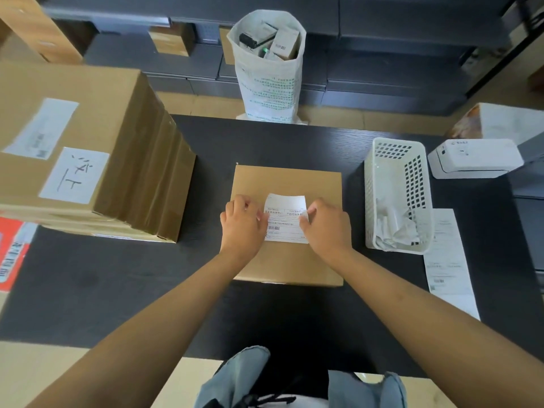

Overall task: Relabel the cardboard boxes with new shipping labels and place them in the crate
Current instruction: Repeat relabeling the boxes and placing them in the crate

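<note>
A flat cardboard box [287, 184] lies in the middle of the black table [117, 290]. On its top sits a white shipping label [285, 219] with print and a barcode. My left hand [242, 223] pinches the label's left edge with curled fingers. My right hand [326, 223] pinches its right edge the same way. The label's far edge curls up a little from the box.
A tall stack of cardboard boxes [88, 148] stands at the left. A white plastic basket [397, 195] with crumpled paper stands right of the box, a strip of labels [449, 260] beside it. A white label printer [474, 157] sits far right. A white sack [269, 69] stands beyond the table.
</note>
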`<act>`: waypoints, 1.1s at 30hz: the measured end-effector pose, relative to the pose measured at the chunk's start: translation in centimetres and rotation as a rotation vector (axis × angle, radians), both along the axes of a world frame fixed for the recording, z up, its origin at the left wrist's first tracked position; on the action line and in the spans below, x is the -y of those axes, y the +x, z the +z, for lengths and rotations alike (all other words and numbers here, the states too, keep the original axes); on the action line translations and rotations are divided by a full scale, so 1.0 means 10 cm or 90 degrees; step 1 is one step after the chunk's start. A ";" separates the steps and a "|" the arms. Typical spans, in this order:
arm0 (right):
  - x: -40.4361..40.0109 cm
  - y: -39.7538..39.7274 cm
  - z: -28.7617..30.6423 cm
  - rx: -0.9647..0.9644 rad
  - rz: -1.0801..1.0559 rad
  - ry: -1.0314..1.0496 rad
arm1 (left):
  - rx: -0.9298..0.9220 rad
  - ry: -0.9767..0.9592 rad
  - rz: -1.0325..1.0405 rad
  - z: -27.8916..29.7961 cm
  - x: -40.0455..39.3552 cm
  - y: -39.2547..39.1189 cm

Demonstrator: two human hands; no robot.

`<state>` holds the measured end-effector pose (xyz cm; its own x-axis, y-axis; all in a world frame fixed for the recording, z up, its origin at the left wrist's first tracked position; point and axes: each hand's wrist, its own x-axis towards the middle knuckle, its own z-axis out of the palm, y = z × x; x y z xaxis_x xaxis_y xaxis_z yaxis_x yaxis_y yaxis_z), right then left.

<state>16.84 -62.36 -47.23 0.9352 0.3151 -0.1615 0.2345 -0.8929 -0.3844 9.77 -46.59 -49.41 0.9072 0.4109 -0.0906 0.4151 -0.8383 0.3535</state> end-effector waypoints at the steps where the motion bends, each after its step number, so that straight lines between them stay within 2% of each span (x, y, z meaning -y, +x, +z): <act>1: 0.00 -0.01 -0.01 -0.007 -0.010 0.007 | -0.001 0.000 0.001 0.01 0.00 0.00; 4: 0.01 -0.06 -0.06 0.018 -0.052 0.014 | -0.010 0.031 0.015 0.03 0.05 -0.01; 6: 0.02 -0.08 -0.06 0.073 -0.060 -0.005 | 0.024 0.060 -0.002 0.07 0.08 -0.04; 9: 0.03 -0.08 -0.07 0.144 0.097 -0.020 | 0.099 0.109 -0.193 0.06 0.10 -0.05; 11: 0.02 -0.10 -0.13 0.121 0.224 -0.024 | 0.067 0.116 -0.334 0.03 0.12 -0.03; 12: 0.03 -0.12 -0.17 0.097 0.258 -0.039 | 0.028 0.109 -0.357 0.01 0.13 -0.03; 15: 0.09 -0.14 -0.32 0.028 0.259 -0.109 | -0.085 0.107 -0.305 -0.13 0.07 -0.01; 17: 0.14 -0.13 -0.39 0.020 0.260 -0.135 | -0.118 0.125 -0.287 -0.20 0.02 -0.03; 24: 0.14 -0.15 -0.47 0.077 0.247 -0.195 | -0.097 0.137 -0.232 -0.31 0.03 -0.06; 30: 0.20 -0.11 -0.47 0.040 0.267 -0.144 | -0.073 0.061 -0.205 -0.25 -0.02 -0.05; 33: 0.29 -0.08 -0.44 0.034 0.293 -0.132 | -0.106 0.121 -0.168 -0.24 -0.08 -0.09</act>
